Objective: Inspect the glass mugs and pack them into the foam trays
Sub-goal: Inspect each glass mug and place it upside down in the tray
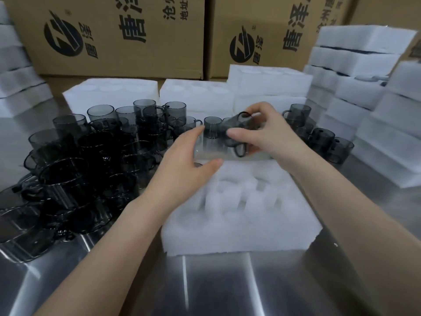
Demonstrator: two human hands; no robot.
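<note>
Mug [238, 124] | right fingers [239, 134] clamp it over foam tray [227, 226] edge | left fingers [193, 134] unclear

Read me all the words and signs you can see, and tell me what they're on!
"唐泽": big sideways characters on the left cardboard box, and again small beside its round logo.
"地址": small print at that box's top edge; the rest is cut off.
"唐泽": big and small again on the right cardboard box.
The right box's smaller print is too blurred to read.
No writing shows on the glass mugs or the foam trays.
</note>
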